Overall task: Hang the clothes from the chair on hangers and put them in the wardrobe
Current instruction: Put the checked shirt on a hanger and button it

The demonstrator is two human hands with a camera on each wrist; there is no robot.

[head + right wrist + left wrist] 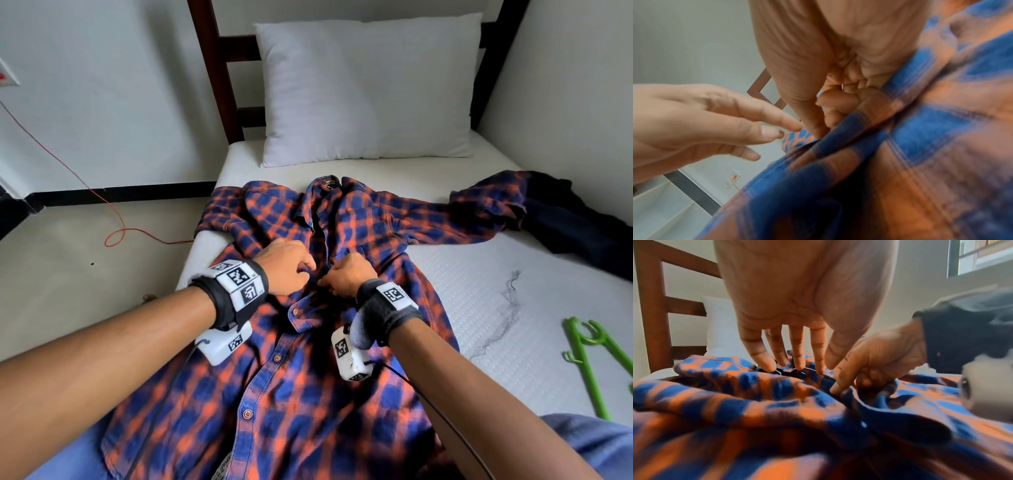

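Nearest the camera, found two bare arms stretched over the checked shirt [308,394]. Saw it laid flat on the bed [479,274], front up and sleeves out wide, likely to keep the buttons easy to reach. Met both hands at the middle of the front edge, the left hand [284,270] on one side and the right hand [349,279] on the other, just above an open button [294,311]. Looked like button work, but could not tell whether doing up or undoing. Noticed a green hanger [596,359] on the bed to the right, apart from the shirt, probably kept close for the next step. Spotted a dark piece of clothing [575,222] by the far sleeve and a white pillow [366,92] at the head.

From the left wrist, saw the left hand [797,296] with fingers [797,356] almost straight, tips poked into a fold of the shirt [735,402], gripping nothing, probably just pinning the cloth still. Beside it, saw the right hand [879,356] curled, with the front edge caught under finger and thumb.

From the right wrist, saw the right hand [838,65] with fingers tucked in tight on the shirt [920,146], the cloth lifted in a ridge. Saw the left hand [705,121] at the side, fingers loose and straight, with no cloth between them. Found no wardrobe anywhere, and no hanging begun yet.
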